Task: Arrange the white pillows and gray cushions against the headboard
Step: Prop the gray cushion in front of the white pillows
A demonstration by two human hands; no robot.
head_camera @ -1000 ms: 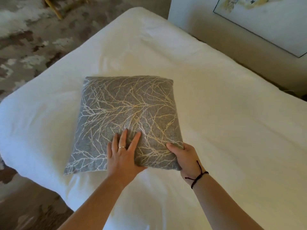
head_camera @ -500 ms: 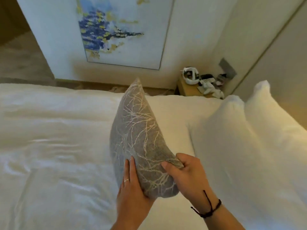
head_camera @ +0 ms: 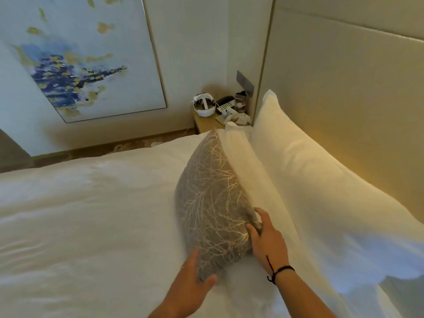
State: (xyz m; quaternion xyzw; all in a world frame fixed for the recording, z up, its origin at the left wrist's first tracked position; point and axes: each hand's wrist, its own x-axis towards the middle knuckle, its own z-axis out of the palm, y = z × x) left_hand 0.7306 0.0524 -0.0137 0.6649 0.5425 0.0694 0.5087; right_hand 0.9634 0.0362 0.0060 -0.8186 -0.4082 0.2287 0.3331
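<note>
A gray cushion with a pale branch pattern stands on edge on the white bed. It leans against the front white pillow. A second white pillow stands behind that one, propped on the beige headboard. My right hand pinches the cushion's near upper corner. My left hand cups the cushion's near lower corner, fingers spread along its face.
A wooden nightstand in the far corner holds a white headset, a phone and small clutter. A framed abstract painting hangs on the wall beyond the bed. The duvet stretches flat to the left.
The cushion went from flat on the bed to lifted on edge, then carried right and set against the front white pillow. My view turned toward the headboard.
</note>
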